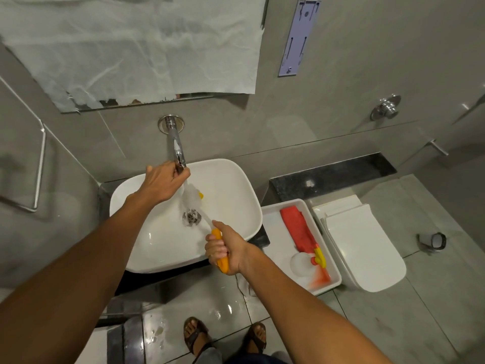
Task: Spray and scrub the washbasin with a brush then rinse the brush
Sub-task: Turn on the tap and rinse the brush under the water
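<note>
The white washbasin (231, 185) sits below a chrome wall tap (176, 143). My left hand (164, 179) grips the tap's end, and water runs down from it. My right hand (227, 249) is closed around the orange handle of a brush (220, 241). The brush's white bristle head (191, 196) lies under the running water, just above the drain (192, 216). A spray bottle (312, 261) with a yellow and red trigger lies on its side in a white tray (273, 222) to the right of the basin.
A red cloth (298, 227) lies in the tray. A closed white toilet (364, 245) stands further right, with a flush button (385, 107) on the wall. A paper-covered mirror (131, 48) hangs above the tap. The floor by my sandalled feet (195, 334) is wet.
</note>
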Motion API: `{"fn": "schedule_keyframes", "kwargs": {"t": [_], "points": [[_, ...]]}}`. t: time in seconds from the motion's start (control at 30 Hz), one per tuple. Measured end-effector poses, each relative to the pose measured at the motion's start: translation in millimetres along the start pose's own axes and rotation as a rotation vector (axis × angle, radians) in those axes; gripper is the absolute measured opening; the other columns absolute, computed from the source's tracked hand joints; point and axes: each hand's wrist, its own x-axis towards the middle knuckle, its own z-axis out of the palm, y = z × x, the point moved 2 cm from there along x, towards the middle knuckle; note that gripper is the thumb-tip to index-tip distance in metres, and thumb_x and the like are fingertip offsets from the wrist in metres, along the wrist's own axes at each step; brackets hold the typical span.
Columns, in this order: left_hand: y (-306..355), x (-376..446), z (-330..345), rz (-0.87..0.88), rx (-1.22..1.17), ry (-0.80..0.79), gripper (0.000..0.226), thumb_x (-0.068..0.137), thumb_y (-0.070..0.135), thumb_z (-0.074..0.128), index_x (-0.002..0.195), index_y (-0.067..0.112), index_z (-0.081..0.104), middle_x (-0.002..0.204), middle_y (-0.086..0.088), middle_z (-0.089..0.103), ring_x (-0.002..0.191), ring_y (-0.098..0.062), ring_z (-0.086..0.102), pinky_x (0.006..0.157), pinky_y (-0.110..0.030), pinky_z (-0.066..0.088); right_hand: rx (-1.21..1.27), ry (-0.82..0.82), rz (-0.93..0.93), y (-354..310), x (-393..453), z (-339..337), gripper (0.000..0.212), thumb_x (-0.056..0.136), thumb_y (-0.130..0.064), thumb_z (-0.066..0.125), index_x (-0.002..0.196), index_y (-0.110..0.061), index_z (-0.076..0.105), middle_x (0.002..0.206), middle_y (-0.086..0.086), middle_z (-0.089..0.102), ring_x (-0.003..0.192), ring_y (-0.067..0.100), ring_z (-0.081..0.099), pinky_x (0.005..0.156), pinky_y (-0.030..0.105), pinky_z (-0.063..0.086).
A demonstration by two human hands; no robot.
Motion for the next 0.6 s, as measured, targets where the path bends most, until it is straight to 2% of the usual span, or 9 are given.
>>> {"fn": "schedule_keyframes", "kwargs": {"t": [0.13,0.23,0.3,0.4,0.43,0.5,0.53,0.6], "points": [[0,-1,0,-0.004,-0.006,-0.005,0.041,0.096,0.058,0.036,0.071,0.026,0.045,0.075,0.0,0.053,0.071,-0.022,0.052,0.087,-0.045,0.028,0.072,-0.148,0.053,2,0,-9,0.051,0.102,-0.048,0.054,0.063,-0.017,0.043,0.044,-0.005,0.033,0.03,0.008,0.031,0.038,0.014,0.015],[2,-2,1,-0.006,0.002,0.001,0.04,0.098,0.054,0.038,0.072,0.024,0.045,0.077,0.0,0.054,0.074,-0.026,0.053,0.088,-0.045,0.029,0.053,-0.109,0.032,3,2,-8,0.054,0.102,-0.05,0.052,0.061,-0.017,0.043,0.044,-0.005,0.033,0.03,0.007,0.03,0.036,0.014,0.017],[3,-2,3,-0.008,-0.001,0.014,0.041,0.1,0.052,0.039,0.073,0.022,0.046,0.078,0.0,0.054,0.077,-0.028,0.053,0.088,-0.045,0.029,-0.086,-0.007,-0.034,3,3,-7,0.056,0.102,-0.055,0.05,0.061,-0.018,0.043,0.046,-0.005,0.033,0.032,0.007,0.029,0.033,0.015,0.021],[3,-4,3,-0.009,0.003,0.029,0.041,0.106,0.046,0.044,0.073,0.023,0.046,0.078,0.0,0.054,0.078,-0.028,0.053,0.088,-0.044,0.03,-0.418,0.229,-0.225,4,7,-4,0.053,0.099,-0.063,0.047,0.072,-0.018,0.048,0.056,-0.003,0.039,0.04,0.009,0.032,0.036,0.02,0.031],[3,-4,3,-0.009,0.002,0.033,0.041,0.107,0.044,0.045,0.072,0.024,0.044,0.078,0.001,0.053,0.077,-0.027,0.052,0.088,-0.044,0.03,-0.557,0.314,-0.317,4,8,-2,0.054,0.099,-0.065,0.045,0.079,-0.016,0.053,0.062,0.0,0.046,0.046,0.013,0.04,0.042,0.025,0.04],[5,-4,2,-0.008,-0.004,0.04,0.041,0.107,0.044,0.046,0.07,0.026,0.042,0.076,0.002,0.051,0.076,-0.026,0.051,0.087,-0.044,0.029,-0.9,0.517,-0.506,4,11,2,0.063,0.099,-0.067,0.039,0.097,-0.009,0.064,0.088,0.009,0.064,0.075,0.025,0.062,0.071,0.038,0.055],[5,-5,2,-0.008,-0.006,0.044,0.041,0.107,0.044,0.047,0.07,0.026,0.041,0.076,0.002,0.052,0.076,-0.026,0.052,0.087,-0.044,0.029,-1.057,0.605,-0.569,5,12,4,0.069,0.1,-0.067,0.035,0.108,-0.007,0.067,0.102,0.013,0.068,0.092,0.031,0.066,0.083,0.04,0.053],[6,-5,2,-0.01,-0.009,0.05,0.042,0.106,0.044,0.047,0.069,0.025,0.041,0.077,0.0,0.053,0.078,-0.029,0.054,0.085,-0.043,0.029,-1.253,0.727,-0.632,6,16,6,0.071,0.102,-0.067,0.031,0.117,-0.006,0.064,0.115,0.016,0.068,0.107,0.036,0.065,0.085,0.038,0.048]]}}
